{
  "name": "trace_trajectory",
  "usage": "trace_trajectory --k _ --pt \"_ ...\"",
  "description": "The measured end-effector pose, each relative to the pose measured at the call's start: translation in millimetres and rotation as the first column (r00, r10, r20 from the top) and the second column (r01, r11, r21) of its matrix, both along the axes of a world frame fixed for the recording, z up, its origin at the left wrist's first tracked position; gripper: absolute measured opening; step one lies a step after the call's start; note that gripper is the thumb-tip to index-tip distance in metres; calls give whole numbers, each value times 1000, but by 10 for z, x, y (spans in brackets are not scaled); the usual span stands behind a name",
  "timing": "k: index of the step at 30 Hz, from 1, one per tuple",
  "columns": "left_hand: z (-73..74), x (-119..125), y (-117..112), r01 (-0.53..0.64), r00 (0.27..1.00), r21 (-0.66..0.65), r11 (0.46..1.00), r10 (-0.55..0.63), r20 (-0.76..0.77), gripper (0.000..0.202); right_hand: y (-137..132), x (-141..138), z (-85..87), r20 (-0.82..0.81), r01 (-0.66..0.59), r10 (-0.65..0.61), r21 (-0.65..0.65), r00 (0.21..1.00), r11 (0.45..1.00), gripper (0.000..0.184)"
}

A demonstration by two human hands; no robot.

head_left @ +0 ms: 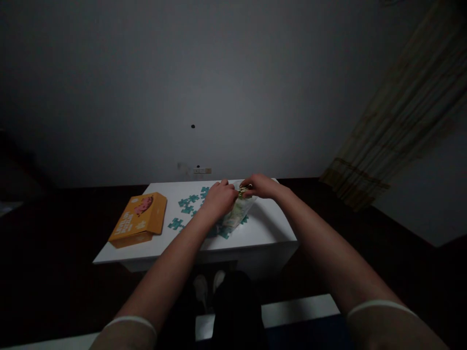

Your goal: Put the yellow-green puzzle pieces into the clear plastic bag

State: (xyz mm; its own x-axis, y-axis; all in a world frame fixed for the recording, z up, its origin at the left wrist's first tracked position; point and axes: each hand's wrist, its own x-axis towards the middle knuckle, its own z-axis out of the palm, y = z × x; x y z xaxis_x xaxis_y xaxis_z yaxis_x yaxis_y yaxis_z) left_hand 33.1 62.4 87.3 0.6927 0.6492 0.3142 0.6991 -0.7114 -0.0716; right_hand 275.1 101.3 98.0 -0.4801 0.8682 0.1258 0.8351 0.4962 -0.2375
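Head view, forward-down, far above white table (262,233).

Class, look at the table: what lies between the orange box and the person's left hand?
In the head view, loose teal puzzle pieces lie on the white table between the orange box and the left hand.

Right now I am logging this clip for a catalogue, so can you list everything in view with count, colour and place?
table: one, white, centre, against the wall
puzzle box: one, orange with a pink picture, on the table's left part
puzzle pieces: several, teal, loose on the table between the box and the hands
plastic bag: one, clear, holding pieces, under both hands
wall socket: one, pale, low on the wall behind the table
curtain: one, beige, upper right
shoes: two, white, on the floor below the table
left hand: one, on the bag
right hand: one, pinching the bag's top
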Motion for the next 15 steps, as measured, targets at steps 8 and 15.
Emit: trace_trajectory --k 8,15 --pt "-312 -247 194 233 747 -110 966 -105 656 10 16 140 -506 -793 244 -75 95 605 965 53" --pt "-586 -227 269 327 438 -271 905 109 892 7 -176 -313 -1325 -823 64 -146 -133 548 989 110"
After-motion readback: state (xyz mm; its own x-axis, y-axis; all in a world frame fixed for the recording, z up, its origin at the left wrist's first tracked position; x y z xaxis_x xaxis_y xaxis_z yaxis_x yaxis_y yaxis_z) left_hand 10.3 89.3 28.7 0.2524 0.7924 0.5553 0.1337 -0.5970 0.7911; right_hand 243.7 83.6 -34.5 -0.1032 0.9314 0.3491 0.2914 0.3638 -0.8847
